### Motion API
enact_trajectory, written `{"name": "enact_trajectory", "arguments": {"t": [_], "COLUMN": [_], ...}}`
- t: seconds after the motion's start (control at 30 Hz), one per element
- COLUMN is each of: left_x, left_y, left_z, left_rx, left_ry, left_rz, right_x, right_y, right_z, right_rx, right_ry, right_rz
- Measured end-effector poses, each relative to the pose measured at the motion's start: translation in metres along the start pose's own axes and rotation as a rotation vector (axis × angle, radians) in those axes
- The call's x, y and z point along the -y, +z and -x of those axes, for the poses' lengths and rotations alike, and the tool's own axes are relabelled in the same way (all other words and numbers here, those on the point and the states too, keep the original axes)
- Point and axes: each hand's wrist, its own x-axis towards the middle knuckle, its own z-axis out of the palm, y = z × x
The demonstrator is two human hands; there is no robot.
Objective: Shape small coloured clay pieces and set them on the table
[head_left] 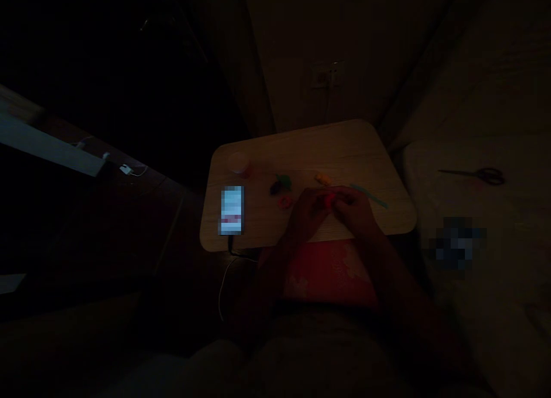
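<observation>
In dim light, my left hand [306, 213] and my right hand [356, 209] meet over the front of a small wooden table [267, 157]. Between their fingertips is a small bright red lump [329, 200], perhaps clay; its exact kind cannot be made out. Both hands are closed around it, partly covering it. Left of them lie an orange-red ring-like piece [284, 202], a green piece [284, 182] and a dark piece [274, 188]. Just behind the hands is a yellow-orange piece [322, 180]. A thin teal strip [374, 199] lies beyond my right hand.
A lit phone [231, 209] with a cable rests at the table's left side, and a pale round tub [238, 163] stands behind it. Scissors [491, 175] lie on the pale surface to the right. A wall socket [327, 74] is behind the table.
</observation>
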Motion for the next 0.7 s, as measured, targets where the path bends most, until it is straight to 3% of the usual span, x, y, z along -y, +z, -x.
{"name": "enact_trajectory", "arguments": {"t": [0.2,0.33,0.7], "left_x": [0.0057,0.008,0.002], "left_y": [-0.0001,-0.001,-0.002], "left_z": [-0.0002,-0.0003,0.0033], "left_rx": [0.022,0.004,-0.031], "left_ry": [0.061,0.024,-0.107], "left_rz": [-0.055,-0.081,-0.102], "right_x": [0.0004,0.0026,-0.0037], "right_y": [0.0009,0.0015,-0.0011], "right_z": [0.0001,0.001,0.0065], "right_rx": [0.066,0.128,0.161], "right_ry": [0.025,0.062,0.07], "right_rz": [-0.115,-0.202,-0.103]}}
